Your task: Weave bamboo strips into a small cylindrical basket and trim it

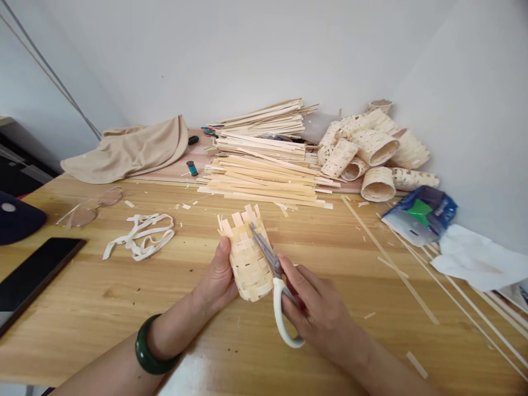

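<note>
My left hand point(220, 275) is closed around the left side of a small woven basket point(250, 264) made of pale flat strips. Loose strip ends stick up along its upper rim. In my right hand point(315, 302) is a pair of scissors point(277, 280) with white handles, its blades pointing up and left. The blade tips touch or lie just in front of the weave near the basket's rim; which of the two I cannot tell. Fingers of my left hand behind the basket are hidden.
Bundles of flat strips point(264, 176) lie at the back, beside a heap of woven tubes point(375, 146). On the left are a beige cloth point(132, 148), glasses point(88, 209), white ribbon point(144, 236) and a phone point(37, 275). A blue packet point(424, 212) and long strips point(391, 261) lie right.
</note>
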